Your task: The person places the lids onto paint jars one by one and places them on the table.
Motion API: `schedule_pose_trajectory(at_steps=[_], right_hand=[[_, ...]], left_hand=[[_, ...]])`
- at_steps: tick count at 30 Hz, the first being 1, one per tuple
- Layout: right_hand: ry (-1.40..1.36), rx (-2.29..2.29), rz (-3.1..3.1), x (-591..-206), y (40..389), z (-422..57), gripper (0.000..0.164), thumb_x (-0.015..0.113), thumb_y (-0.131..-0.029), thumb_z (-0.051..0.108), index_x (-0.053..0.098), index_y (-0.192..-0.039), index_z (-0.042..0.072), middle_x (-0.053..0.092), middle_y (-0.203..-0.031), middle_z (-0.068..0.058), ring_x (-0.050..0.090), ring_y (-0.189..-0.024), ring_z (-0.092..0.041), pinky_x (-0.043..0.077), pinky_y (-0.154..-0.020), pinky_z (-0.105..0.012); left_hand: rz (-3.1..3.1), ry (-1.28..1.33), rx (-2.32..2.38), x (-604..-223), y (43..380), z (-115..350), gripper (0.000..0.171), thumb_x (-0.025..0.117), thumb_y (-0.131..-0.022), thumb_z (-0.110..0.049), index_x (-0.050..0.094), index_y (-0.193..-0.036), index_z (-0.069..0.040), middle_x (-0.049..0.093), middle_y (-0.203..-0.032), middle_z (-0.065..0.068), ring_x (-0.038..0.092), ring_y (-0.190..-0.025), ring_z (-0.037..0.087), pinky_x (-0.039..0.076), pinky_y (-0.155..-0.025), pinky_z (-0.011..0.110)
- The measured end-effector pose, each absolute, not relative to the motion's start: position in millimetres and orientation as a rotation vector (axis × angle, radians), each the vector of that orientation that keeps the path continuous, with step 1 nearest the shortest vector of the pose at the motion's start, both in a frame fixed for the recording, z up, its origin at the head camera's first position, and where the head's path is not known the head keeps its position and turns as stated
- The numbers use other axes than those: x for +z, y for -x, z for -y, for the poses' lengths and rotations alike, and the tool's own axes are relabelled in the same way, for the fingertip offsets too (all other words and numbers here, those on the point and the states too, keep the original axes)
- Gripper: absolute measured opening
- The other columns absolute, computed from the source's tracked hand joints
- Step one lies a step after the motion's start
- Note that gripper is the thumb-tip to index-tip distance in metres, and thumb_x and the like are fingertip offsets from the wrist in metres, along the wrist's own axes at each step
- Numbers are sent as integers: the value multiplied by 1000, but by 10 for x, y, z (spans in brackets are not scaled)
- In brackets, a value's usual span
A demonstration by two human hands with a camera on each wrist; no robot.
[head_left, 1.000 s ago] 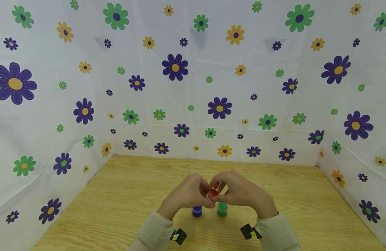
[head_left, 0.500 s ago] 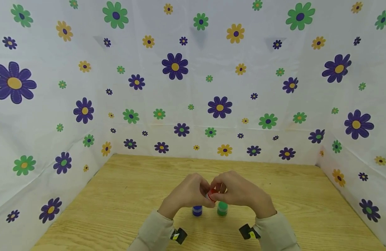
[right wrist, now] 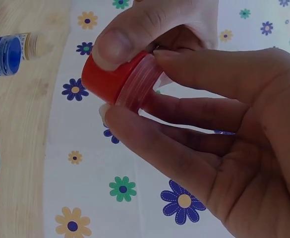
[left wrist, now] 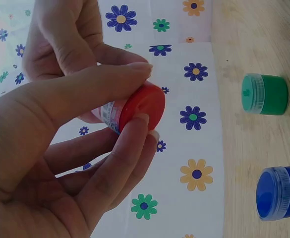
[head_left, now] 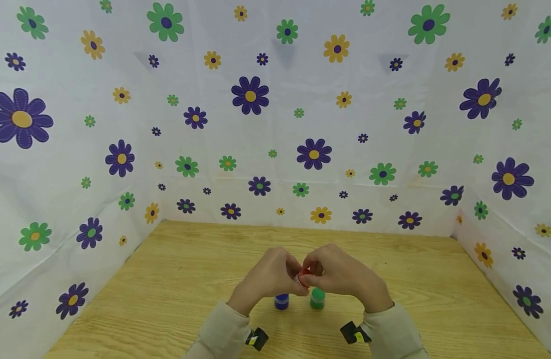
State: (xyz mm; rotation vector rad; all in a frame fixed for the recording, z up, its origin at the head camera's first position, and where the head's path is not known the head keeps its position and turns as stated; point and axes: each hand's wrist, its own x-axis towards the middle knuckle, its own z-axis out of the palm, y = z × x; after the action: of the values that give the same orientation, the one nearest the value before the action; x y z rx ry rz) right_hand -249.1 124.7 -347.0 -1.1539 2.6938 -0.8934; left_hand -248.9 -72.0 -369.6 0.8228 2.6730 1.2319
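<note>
Both hands hold a small red paint jar (left wrist: pixel 149 106) tilted in the air over the table. My left hand (head_left: pixel 271 274) grips the red body, its thumb pressed on the side in the right wrist view. Around the clear ridged lid (right wrist: pixel 139 82), the thumb and fingers of my right hand (head_left: pixel 344 271) pinch. The lid sits against the jar. Below the hands, a blue paint jar (head_left: pixel 282 301) and a green paint jar (head_left: pixel 318 299) stand upright on the table, each with a clear lid on.
The wooden table (head_left: pixel 190 279) is enclosed by a white flower-printed cloth (head_left: pixel 275 129) at the back and sides. Behind the blue jar, a pale jar with a yellowish label (right wrist: pixel 31 45) shows in the right wrist view.
My right hand has turned slightly, its thumb shifting over the red jar so less red shows. My left hand keeps its hold, and the blue and green jars have not moved.
</note>
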Motion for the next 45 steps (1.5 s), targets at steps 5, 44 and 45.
schedule_pose_trajectory(at_steps=[5, 44, 45], right_hand=[[1166, -861, -2748, -3474, 2494, -1238, 6, 72, -94, 9, 76, -90, 7, 70, -74, 3, 57, -61, -2, 52, -58, -19], [1154, -811, -2818, -3440, 2564, -1441, 15, 67, -100, 13, 74, -109, 4, 76, -94, -4, 69, -82, -9, 58, -73, -20], [1151, -812, -2816, -3440, 2565, -1441, 15, 66, -100, 13, 74, -109, 4, 76, -94, -4, 69, -82, -9, 58, -73, -20]], left_hand=[[-2763, -857, 1210, -3737, 2509, 680, 12, 91, -72, -10, 80, -78, -9, 74, -70, -3, 59, -58, 6, 51, -55, 21], [-2829, -289, 823, -4079, 3394, 685, 34, 90, -69, 0, 66, -95, -1, 66, -92, 8, 60, -83, 22, 55, -74, 35], [-2827, -283, 810, -4086, 3404, 683, 34, 90, -69, 0, 66, -94, -2, 67, -92, 8, 61, -82, 22, 55, -74, 35]])
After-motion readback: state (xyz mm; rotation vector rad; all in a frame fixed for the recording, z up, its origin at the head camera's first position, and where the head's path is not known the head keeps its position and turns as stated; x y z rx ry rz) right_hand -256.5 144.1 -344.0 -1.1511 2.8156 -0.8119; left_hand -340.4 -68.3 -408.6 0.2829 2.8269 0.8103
